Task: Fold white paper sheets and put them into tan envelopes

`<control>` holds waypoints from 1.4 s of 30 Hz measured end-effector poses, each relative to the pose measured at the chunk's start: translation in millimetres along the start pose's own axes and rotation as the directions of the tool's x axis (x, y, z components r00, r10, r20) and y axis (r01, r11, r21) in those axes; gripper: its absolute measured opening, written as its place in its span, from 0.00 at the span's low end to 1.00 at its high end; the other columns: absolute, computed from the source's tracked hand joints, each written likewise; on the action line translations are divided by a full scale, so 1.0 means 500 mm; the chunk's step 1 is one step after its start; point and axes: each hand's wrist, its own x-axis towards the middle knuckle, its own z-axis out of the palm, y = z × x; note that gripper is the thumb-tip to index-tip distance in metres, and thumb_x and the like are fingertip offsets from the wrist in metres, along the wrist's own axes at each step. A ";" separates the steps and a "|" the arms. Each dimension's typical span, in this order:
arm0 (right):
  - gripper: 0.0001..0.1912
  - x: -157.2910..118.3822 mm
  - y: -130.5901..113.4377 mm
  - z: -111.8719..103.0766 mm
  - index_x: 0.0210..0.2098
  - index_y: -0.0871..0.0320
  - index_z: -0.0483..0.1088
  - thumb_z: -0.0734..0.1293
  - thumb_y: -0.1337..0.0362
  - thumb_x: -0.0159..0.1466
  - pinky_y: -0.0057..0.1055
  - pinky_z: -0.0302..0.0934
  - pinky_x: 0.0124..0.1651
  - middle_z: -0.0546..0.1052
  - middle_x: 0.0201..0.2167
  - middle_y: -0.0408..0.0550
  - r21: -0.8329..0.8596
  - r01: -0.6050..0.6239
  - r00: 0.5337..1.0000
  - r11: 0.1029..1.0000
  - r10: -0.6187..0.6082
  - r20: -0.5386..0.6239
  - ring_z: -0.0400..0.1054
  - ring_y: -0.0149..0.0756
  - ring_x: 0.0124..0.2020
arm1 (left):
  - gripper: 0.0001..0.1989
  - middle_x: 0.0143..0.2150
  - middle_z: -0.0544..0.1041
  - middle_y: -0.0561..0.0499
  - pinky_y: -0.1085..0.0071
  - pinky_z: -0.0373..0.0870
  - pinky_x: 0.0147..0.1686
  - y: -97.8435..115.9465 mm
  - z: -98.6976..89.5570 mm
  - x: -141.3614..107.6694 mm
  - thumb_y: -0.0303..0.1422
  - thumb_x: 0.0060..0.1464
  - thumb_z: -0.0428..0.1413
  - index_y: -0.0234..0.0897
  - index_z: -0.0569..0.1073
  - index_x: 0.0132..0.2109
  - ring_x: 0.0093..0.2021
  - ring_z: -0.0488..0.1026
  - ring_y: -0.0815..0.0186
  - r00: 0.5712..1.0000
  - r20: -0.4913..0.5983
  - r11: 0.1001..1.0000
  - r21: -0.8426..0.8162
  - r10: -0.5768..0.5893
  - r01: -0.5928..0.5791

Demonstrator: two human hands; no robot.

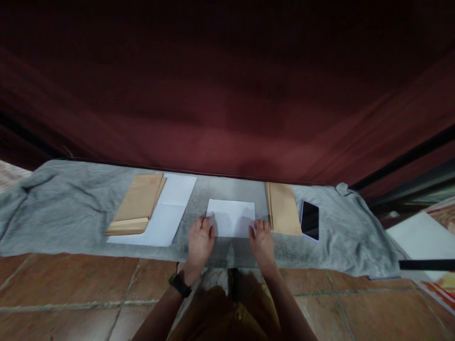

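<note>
White sheet (231, 218) lies flat mid-worktop, between the two hands, long side left to right; left hand (201, 239) at its left edge, right hand (262, 241) at its right edge; both grips narrow, fingers curled at the paper; can't tell whether they pinch it or only press it down.

Progress, my read: this sheet is mid-handling, not put aside; it looks smaller than the white paper (174, 206) on the left, so maybe already folded, can't confirm; that paper lies open with a crease across it, so I'd count it as not dealt with; brown envelopes sit in two lots, left stack (137, 199) partly on the white paper, right stack (285, 208) beyond the right hand; contents hidden, so no done/left count from either.

Around: phone (310, 220) face up just right of the right stack; grey cloth (355, 232) covers the worktop, rumpled at both ends; dark red backdrop (227, 132) along the far edge; watch (180, 285) on the left wrist.

In the way: right stack is tight against the right fingers, touching or nearly; left side has more room; only fingers overlap the sheet.
</note>
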 end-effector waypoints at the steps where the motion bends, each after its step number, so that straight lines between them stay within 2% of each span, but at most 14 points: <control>1: 0.18 0.005 -0.016 0.009 0.56 0.61 0.72 0.57 0.60 0.75 0.44 0.69 0.57 0.79 0.51 0.62 0.088 0.060 0.998 0.994 -0.059 -0.011 0.74 0.49 0.55 | 0.21 0.61 0.75 0.36 0.55 0.68 0.61 0.013 0.015 0.001 0.32 0.66 0.46 0.33 0.71 0.61 0.62 0.72 0.51 0.995 -0.021 0.996 -0.012 0.093 -0.094; 3: 0.23 0.015 -0.051 0.033 0.63 0.61 0.68 0.54 0.59 0.77 0.44 0.64 0.65 0.74 0.62 0.60 0.232 0.160 0.986 0.960 -0.165 0.001 0.69 0.45 0.63 | 0.26 0.71 0.66 0.39 0.51 0.61 0.69 0.037 0.052 0.005 0.31 0.68 0.44 0.34 0.63 0.70 0.72 0.61 0.52 0.974 -0.031 0.974 -0.011 0.225 -0.226; 5: 0.26 0.022 -0.083 0.061 0.67 0.63 0.65 0.51 0.59 0.77 0.43 0.59 0.71 0.69 0.68 0.58 0.288 0.233 0.964 0.929 -0.260 0.060 0.62 0.41 0.69 | 0.32 0.75 0.61 0.40 0.51 0.57 0.71 0.051 0.091 0.008 0.28 0.66 0.43 0.33 0.54 0.75 0.75 0.55 0.55 0.948 0.004 0.948 -0.002 0.319 -0.319; 7: 0.27 0.025 -0.100 0.085 0.71 0.63 0.61 0.50 0.59 0.78 0.44 0.56 0.73 0.65 0.71 0.56 0.278 0.269 0.948 0.922 -0.304 0.090 0.57 0.40 0.72 | 0.35 0.76 0.58 0.37 0.48 0.55 0.72 0.055 0.121 0.009 0.29 0.65 0.45 0.30 0.49 0.76 0.76 0.54 0.53 0.922 0.044 0.922 0.010 0.385 -0.386; 10: 0.27 0.019 -0.099 0.107 0.73 0.61 0.57 0.49 0.62 0.78 0.46 0.52 0.75 0.63 0.72 0.54 0.182 0.306 0.939 0.934 -0.328 0.103 0.54 0.39 0.74 | 0.36 0.75 0.58 0.35 0.47 0.57 0.71 0.048 0.141 0.006 0.27 0.64 0.46 0.28 0.49 0.76 0.76 0.54 0.52 0.920 0.074 0.921 0.041 0.385 -0.388; 14: 0.26 0.002 -0.080 0.106 0.72 0.65 0.57 0.52 0.64 0.78 0.48 0.47 0.77 0.61 0.73 0.57 0.026 0.358 0.927 0.933 -0.359 0.110 0.51 0.42 0.75 | 0.33 0.76 0.56 0.37 0.50 0.54 0.73 0.039 0.128 0.002 0.25 0.65 0.43 0.29 0.52 0.76 0.77 0.49 0.54 0.926 0.085 0.925 0.070 0.369 -0.375; 18: 0.27 -0.005 -0.069 0.092 0.73 0.66 0.57 0.55 0.63 0.77 0.50 0.47 0.76 0.61 0.73 0.60 -0.046 0.355 0.932 0.934 -0.350 0.092 0.51 0.45 0.75 | 0.32 0.76 0.56 0.37 0.51 0.53 0.73 0.030 0.106 0.004 0.25 0.66 0.41 0.26 0.52 0.75 0.77 0.48 0.55 0.941 0.066 0.939 0.077 0.332 -0.337; 21: 0.29 -0.007 -0.061 0.088 0.73 0.66 0.55 0.58 0.61 0.77 0.52 0.48 0.75 0.60 0.73 0.63 -0.063 0.339 0.939 0.939 -0.334 0.081 0.51 0.47 0.75 | 0.31 0.75 0.58 0.36 0.50 0.53 0.73 0.020 0.095 0.005 0.30 0.68 0.41 0.27 0.53 0.75 0.77 0.50 0.55 0.954 0.053 0.952 0.066 0.295 -0.298; 26: 0.30 -0.011 -0.039 0.090 0.74 0.68 0.53 0.55 0.59 0.77 0.54 0.49 0.73 0.58 0.73 0.65 -0.093 0.290 0.957 0.953 -0.289 0.019 0.51 0.50 0.75 | 0.30 0.75 0.58 0.34 0.48 0.52 0.73 0.006 0.082 0.003 0.38 0.71 0.42 0.26 0.57 0.74 0.76 0.53 0.52 0.980 0.028 0.979 0.046 0.195 -0.197; 34: 0.31 -0.016 -0.003 0.075 0.74 0.67 0.51 0.56 0.59 0.77 0.54 0.50 0.72 0.58 0.73 0.67 -0.121 0.186 0.982 0.975 -0.187 0.002 0.54 0.52 0.73 | 0.31 0.74 0.60 0.34 0.46 0.54 0.72 -0.012 0.071 -0.006 0.40 0.71 0.42 0.29 0.57 0.74 0.75 0.54 0.49 0.994 -0.019 0.994 0.021 0.104 -0.103; 42: 0.31 -0.027 0.030 0.064 0.74 0.67 0.54 0.53 0.56 0.77 0.56 0.51 0.71 0.60 0.72 0.67 -0.092 0.127 0.989 0.988 -0.133 -0.064 0.55 0.54 0.73 | 0.31 0.73 0.61 0.33 0.45 0.54 0.72 -0.016 0.066 -0.011 0.40 0.72 0.42 0.27 0.58 0.74 0.75 0.55 0.47 0.996 -0.034 0.996 0.018 0.088 -0.088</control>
